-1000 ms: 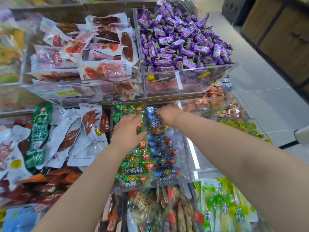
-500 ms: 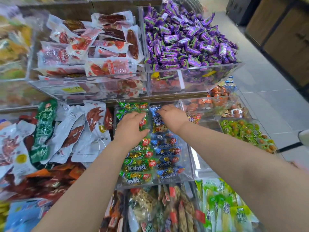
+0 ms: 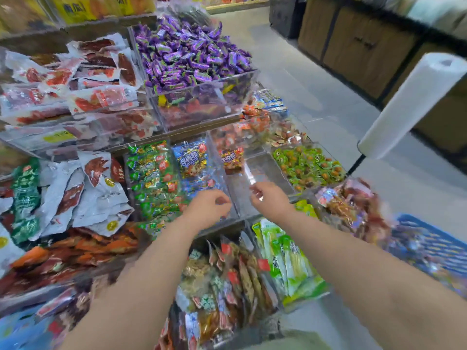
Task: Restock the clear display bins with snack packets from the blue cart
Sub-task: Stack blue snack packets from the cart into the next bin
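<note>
Glistening crinkly packets (image 3: pixel 149 178), clear bins (image 3: pixel 265 170)

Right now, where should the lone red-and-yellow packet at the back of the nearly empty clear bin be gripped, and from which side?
Pinch the top edge of the red-and-yellow packet, coming from above and the front. It stands alone against the back of the clear bin, top edge free, with bin walls close on both sides. The right hand is nearest.

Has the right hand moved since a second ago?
Yes. The right hand pulled back toward the person and rightward, from the far end of the blue packets to the near edge of the nearly empty bin.
</note>
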The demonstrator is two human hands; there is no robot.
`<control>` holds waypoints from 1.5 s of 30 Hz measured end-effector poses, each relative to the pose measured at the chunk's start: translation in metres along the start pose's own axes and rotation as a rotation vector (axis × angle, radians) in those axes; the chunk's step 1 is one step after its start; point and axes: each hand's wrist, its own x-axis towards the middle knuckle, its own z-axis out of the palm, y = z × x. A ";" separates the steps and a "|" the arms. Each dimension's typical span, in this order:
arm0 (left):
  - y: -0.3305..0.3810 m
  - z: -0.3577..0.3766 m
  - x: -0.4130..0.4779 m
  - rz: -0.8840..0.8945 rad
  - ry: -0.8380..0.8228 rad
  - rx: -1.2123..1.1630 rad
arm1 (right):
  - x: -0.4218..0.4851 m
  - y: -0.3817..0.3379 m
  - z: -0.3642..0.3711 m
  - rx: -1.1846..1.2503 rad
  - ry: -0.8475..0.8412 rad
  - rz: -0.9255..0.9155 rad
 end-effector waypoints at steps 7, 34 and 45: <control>0.053 0.129 -0.029 -0.023 -0.354 -0.075 | -0.137 0.105 -0.016 0.179 0.000 0.555; 0.266 0.522 -0.046 -0.450 -0.767 0.007 | -0.396 0.454 -0.186 0.692 0.274 1.237; 0.270 0.533 0.051 -0.319 -0.960 0.463 | -0.351 0.494 -0.166 0.630 0.057 1.433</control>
